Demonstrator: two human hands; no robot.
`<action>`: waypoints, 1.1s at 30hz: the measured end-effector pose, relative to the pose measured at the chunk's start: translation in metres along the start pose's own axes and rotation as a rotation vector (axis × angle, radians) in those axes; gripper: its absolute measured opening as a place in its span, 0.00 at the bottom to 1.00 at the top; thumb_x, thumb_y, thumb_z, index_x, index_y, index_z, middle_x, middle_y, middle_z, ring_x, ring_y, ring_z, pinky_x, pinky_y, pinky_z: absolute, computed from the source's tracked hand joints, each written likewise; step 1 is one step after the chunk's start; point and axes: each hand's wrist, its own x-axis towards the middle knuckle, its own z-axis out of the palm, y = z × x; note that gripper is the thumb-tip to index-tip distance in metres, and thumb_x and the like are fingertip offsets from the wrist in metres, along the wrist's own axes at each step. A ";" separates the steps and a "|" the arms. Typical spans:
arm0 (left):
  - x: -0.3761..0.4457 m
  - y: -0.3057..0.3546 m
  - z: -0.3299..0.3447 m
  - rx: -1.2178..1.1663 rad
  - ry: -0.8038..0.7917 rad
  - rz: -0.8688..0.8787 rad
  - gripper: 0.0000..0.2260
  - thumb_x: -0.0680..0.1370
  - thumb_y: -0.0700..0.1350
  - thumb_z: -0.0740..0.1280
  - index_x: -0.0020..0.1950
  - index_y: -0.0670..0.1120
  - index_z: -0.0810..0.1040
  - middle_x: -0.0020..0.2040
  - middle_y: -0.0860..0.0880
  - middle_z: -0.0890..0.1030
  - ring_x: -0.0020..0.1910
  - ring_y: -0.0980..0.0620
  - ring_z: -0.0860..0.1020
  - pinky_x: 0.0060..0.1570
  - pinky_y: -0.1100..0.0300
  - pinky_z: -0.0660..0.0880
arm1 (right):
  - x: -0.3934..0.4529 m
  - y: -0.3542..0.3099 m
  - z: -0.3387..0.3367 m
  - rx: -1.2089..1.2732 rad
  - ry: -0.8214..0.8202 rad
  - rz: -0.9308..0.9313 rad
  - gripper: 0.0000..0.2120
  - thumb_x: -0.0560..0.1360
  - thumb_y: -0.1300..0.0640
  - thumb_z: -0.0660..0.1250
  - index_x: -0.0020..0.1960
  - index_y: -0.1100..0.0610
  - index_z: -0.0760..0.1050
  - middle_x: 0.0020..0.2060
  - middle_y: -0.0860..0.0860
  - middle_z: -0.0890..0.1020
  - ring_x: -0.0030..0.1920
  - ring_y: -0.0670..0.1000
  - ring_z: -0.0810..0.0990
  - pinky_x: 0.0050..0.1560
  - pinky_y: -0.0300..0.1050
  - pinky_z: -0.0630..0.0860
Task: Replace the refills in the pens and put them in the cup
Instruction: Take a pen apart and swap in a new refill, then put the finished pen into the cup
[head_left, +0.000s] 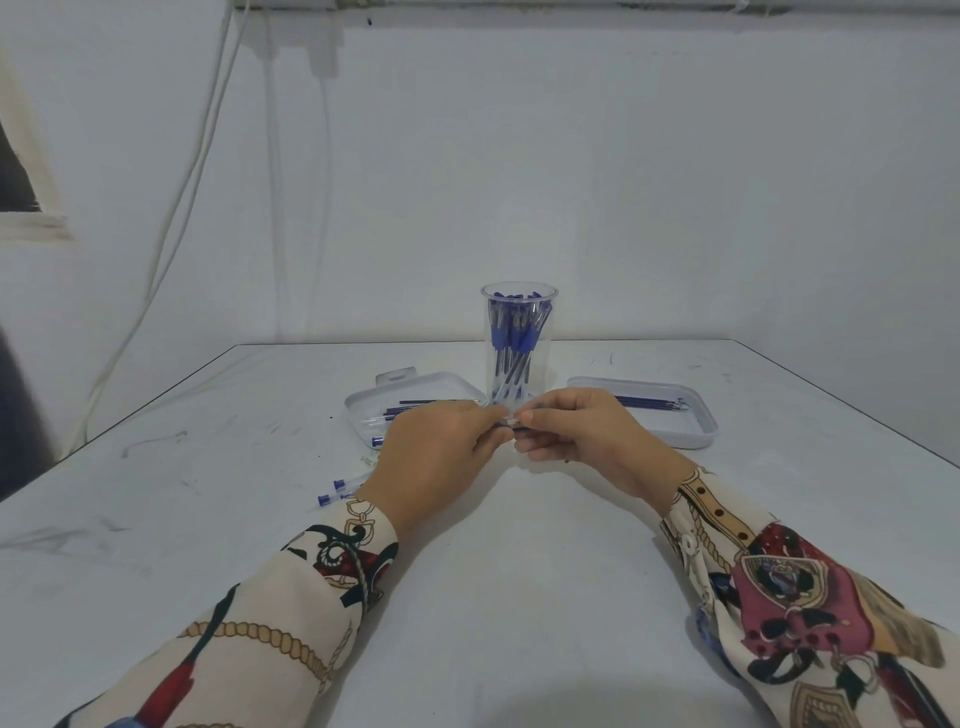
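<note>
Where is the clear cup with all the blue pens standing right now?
In the head view, the cup stands upright at the table's middle, just behind both hands, between the left tray and the right tray.

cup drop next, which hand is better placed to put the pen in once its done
Probably the right hand: it pinches the pen with the left hand, and it sits nearly below the cup, so its path looks shorter.

A scuffed white surface (519, 571) meets a plain white wall (623, 182); pale cables (171, 208) hang at left.
</note>
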 end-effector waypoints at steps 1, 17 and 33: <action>0.000 -0.002 0.000 -0.019 -0.008 -0.018 0.19 0.76 0.59 0.52 0.52 0.52 0.78 0.38 0.53 0.80 0.37 0.51 0.78 0.31 0.56 0.73 | 0.001 -0.001 0.001 0.037 0.033 -0.012 0.03 0.75 0.65 0.68 0.47 0.63 0.80 0.38 0.58 0.84 0.37 0.51 0.83 0.41 0.41 0.82; 0.056 -0.022 0.002 -0.451 -0.037 -0.523 0.29 0.75 0.54 0.66 0.73 0.48 0.63 0.64 0.48 0.74 0.64 0.50 0.69 0.60 0.56 0.67 | 0.029 -0.073 -0.035 0.252 0.766 -0.497 0.05 0.76 0.65 0.64 0.50 0.58 0.76 0.43 0.54 0.82 0.42 0.51 0.84 0.46 0.42 0.81; 0.108 -0.004 0.027 -0.857 0.000 -0.652 0.26 0.72 0.48 0.72 0.65 0.47 0.64 0.52 0.51 0.75 0.50 0.51 0.77 0.49 0.58 0.75 | 0.096 -0.079 -0.015 -0.649 0.613 -0.454 0.08 0.75 0.56 0.64 0.52 0.54 0.78 0.45 0.49 0.83 0.44 0.47 0.79 0.45 0.42 0.75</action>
